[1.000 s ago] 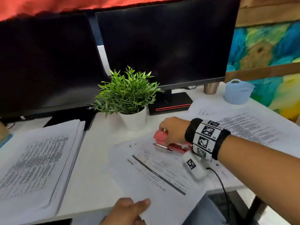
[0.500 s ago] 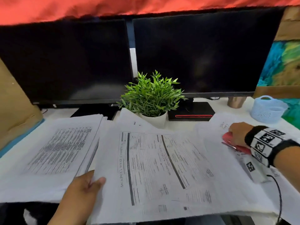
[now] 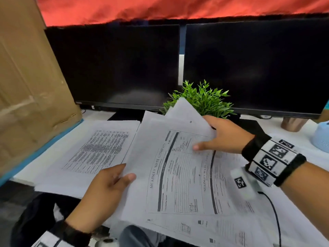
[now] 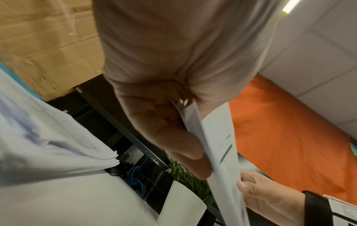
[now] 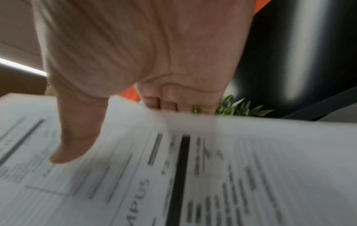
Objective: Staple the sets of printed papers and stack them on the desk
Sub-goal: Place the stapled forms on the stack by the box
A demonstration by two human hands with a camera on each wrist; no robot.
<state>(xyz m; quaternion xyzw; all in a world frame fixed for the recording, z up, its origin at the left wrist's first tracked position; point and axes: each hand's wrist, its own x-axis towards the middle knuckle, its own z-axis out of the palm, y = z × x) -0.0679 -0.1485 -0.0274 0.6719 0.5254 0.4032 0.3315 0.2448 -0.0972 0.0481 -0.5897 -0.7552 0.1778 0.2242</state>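
Observation:
Both hands hold a set of printed papers (image 3: 179, 175) lifted above the desk. My left hand (image 3: 114, 179) pinches its left edge, thumb on top; in the left wrist view the left hand (image 4: 185, 137) grips the sheets' edge (image 4: 218, 152). My right hand (image 3: 213, 138) pinches the far right part of the set, thumb on the print; in the right wrist view the right hand (image 5: 119, 122) has its thumb on the papers (image 5: 212, 168) and its fingers behind. A stack of printed papers (image 3: 96, 148) lies on the desk to the left. The stapler is hidden from view.
Two dark monitors (image 3: 249, 68) stand behind, with a potted green plant (image 3: 204, 98) between them. A cardboard panel (image 3: 26, 86) leans at the left. A pale blue basket (image 3: 322, 138) and a copper cup (image 3: 292, 123) sit at the far right. More printed sheets (image 3: 249, 220) lie under the lifted set.
My right hand left the red stapler and took hold of the paper set. The set has been carried left toward the stack, with my left hand gripping its edge.

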